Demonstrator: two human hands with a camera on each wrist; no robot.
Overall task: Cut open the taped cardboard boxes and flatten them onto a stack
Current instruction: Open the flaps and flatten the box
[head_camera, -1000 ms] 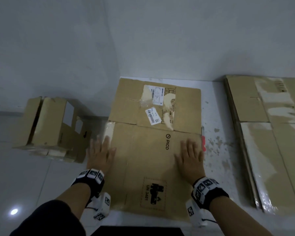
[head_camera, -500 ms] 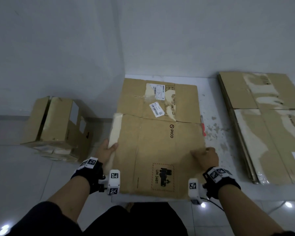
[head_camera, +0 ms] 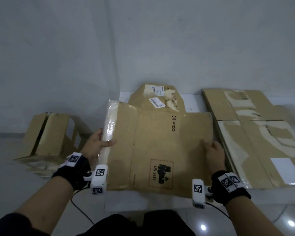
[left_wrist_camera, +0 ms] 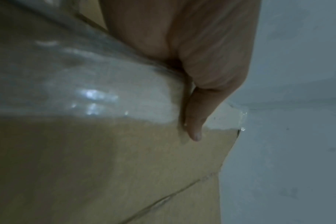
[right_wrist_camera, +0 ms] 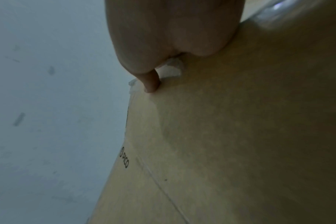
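Left hand (head_camera: 99,143) and right hand (head_camera: 213,150) grasp opposite edges of flattened box (head_camera: 160,147); judged best: keep level, lower squarely onto right stack (head_camera: 255,133)

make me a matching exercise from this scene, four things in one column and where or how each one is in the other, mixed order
Things:
1. flattened box
2. open box
3. stack
4. left hand

States or places:
A. lies at the right, flat
B. grips the taped edge
C. held at both sides
D. stands on the floor at the left

Pairs: 1-C, 2-D, 3-A, 4-B
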